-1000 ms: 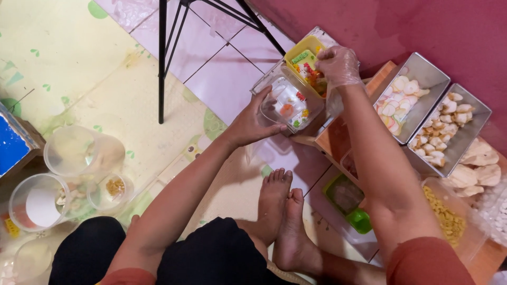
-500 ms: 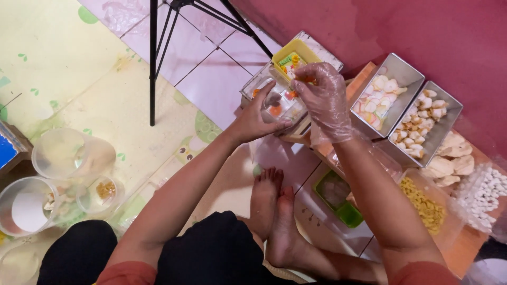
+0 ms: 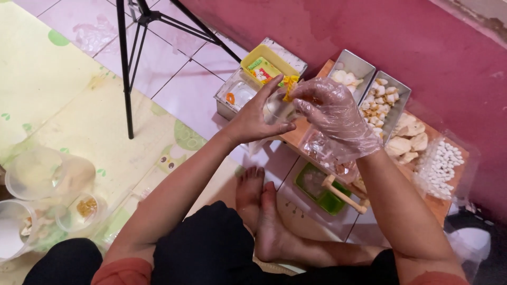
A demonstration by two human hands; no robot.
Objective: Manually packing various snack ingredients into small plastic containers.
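While the small clear cup (image 3: 278,108) sits gripped in the bare left hand (image 3: 252,120) over the wooden board's (image 3: 292,138) edge, the gloved right hand (image 3: 330,110) pinches a yellow snack piece (image 3: 289,87) right at its rim. Filling looks partway, tho contents are hard to read thru the plastic. Yellow tub (image 3: 268,62), metal trays (image 3: 381,100) w/ more snacks sit just beyond; more cups (image 3: 47,171) lie far left on the mat.

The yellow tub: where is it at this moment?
Head view: the yellow tub sits upper centre on the floor by the pink wall, just beyond the left hand, left of the metal tins.
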